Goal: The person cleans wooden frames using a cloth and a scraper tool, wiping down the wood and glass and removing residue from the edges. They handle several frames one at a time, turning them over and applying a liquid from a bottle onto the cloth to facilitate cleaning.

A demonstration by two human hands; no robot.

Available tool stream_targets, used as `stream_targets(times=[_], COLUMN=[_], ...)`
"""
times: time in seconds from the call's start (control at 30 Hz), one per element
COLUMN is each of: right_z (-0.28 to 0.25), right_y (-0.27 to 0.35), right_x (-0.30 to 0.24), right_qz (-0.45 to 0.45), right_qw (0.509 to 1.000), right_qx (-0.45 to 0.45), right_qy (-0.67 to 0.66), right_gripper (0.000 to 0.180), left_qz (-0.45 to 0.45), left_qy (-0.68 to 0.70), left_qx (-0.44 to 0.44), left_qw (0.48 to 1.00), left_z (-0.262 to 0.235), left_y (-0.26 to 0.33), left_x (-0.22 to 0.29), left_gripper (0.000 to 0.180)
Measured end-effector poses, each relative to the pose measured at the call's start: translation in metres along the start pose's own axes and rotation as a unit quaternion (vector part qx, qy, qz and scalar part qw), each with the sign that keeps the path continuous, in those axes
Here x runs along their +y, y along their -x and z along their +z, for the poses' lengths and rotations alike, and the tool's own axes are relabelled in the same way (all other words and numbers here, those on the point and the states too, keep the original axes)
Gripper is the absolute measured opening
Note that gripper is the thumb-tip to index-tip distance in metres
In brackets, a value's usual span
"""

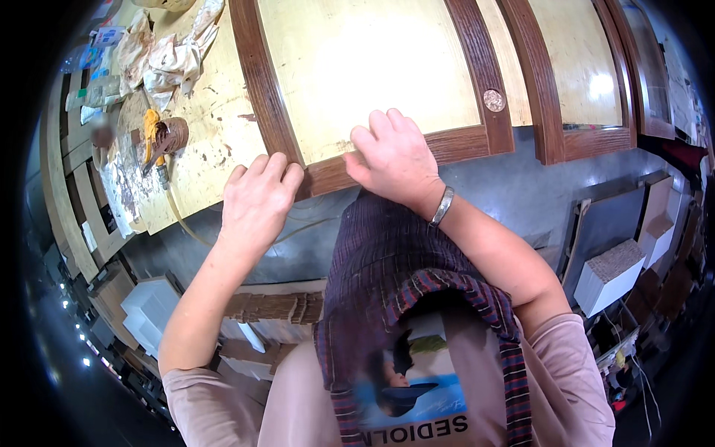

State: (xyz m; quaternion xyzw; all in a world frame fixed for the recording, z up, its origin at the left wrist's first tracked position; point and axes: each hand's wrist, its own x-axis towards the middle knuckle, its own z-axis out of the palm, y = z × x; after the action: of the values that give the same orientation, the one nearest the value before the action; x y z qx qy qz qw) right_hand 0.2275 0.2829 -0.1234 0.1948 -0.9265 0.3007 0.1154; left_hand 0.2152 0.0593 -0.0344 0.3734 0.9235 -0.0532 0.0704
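A brown wooden door frame [259,82] with a glossy glass panel [372,67] lies on a pale yellow work board [208,127]. My left hand [259,195] is closed at the frame's near left corner, fingers curled over the wood. Above the near rail [462,144], my right hand [395,158] reaches over the edge of the glass with fingers bent and thumb out to the left. Its fingertips and palm are turned away, so anything they hold is hidden. A round hole [494,100] sits in the frame's right side.
More framed glass doors [550,97] lie to the right. On the left are a stained cloth [167,59], a brown coil with a yellow-handled tool [165,135] and a hose [179,212]. White blocks [609,277] and panels stand at lower right. Wooden slats [82,201] line the left.
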Motion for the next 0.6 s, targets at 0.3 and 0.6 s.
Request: stream_targets(times=[0.3, 0.6], right_z=[-0.001, -0.002], right_y=[0.0, 0.002], right_x=[-0.001, 0.001], right_qz=[0.004, 0.002], right_qw=[1.0, 1.0], right_qx=[-0.005, -0.024], right_qy=[0.0, 0.011], right_gripper=[0.022, 0.023], left_qz=[0.068, 0.108], left_qy=[0.004, 0.012], left_qx=[-0.004, -0.02], left_qw=[0.998, 0.994], left_z=[0.009, 0.003], left_y=[0.0, -0.013], left_x=[-0.002, -0.009], left_gripper=[0.019, 0.015])
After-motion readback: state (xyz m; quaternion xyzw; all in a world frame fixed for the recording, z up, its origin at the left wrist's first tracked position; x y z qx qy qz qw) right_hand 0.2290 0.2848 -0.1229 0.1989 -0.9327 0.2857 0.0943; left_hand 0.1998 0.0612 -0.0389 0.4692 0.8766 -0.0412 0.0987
